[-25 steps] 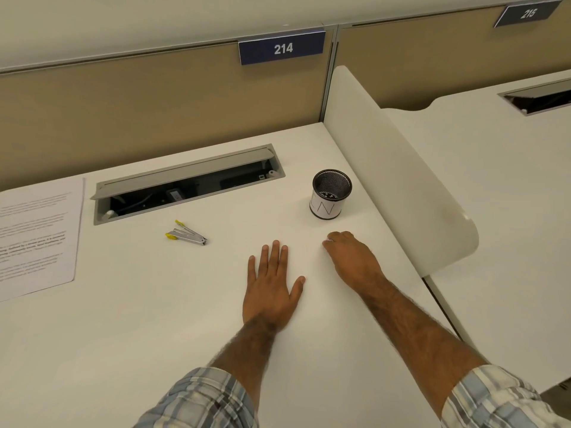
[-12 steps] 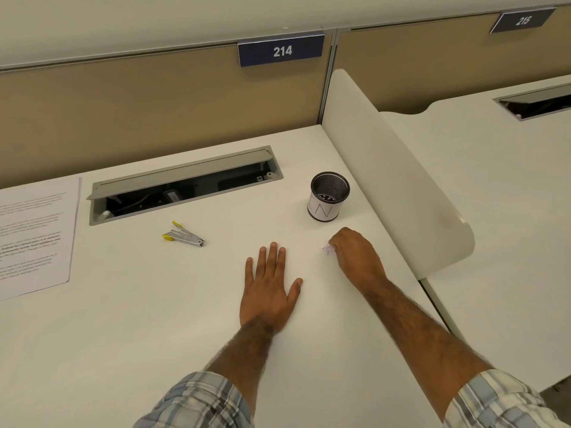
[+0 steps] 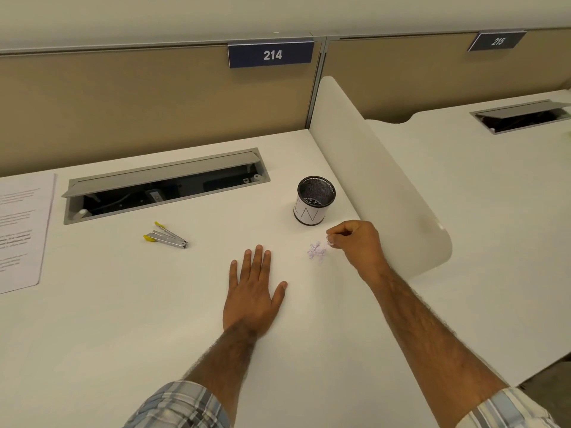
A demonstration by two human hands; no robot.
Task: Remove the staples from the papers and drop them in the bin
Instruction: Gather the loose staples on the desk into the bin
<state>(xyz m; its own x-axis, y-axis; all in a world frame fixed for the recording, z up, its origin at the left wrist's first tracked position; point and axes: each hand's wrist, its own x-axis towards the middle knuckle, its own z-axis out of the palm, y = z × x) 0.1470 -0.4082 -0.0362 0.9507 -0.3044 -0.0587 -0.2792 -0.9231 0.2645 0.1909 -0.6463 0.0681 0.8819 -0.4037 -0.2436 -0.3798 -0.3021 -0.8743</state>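
A small heap of pulled staples (image 3: 316, 251) lies on the white desk (image 3: 123, 319). My right hand (image 3: 358, 242) hovers just right of the heap, fingers curled, fingertips pinching a few staples. A black mesh cup (image 3: 315, 200) with a white paper label stands just behind the heap and holds a few staples. My left hand (image 3: 253, 288) rests flat on the desk, fingers straight. The printed papers (image 3: 20, 227) lie at the far left edge. A metal staple remover (image 3: 165, 236) with yellow tips lies between the papers and my left hand.
An open grey cable tray (image 3: 163, 186) is sunk into the desk at the back. A curved white divider (image 3: 380, 180) rises on the right, close to the cup and my right hand. Beige partitions close off the back.
My right hand has lifted off the desk and drawn right, uncovering the heap of staples it was covering. My left hand has stayed flat in place.
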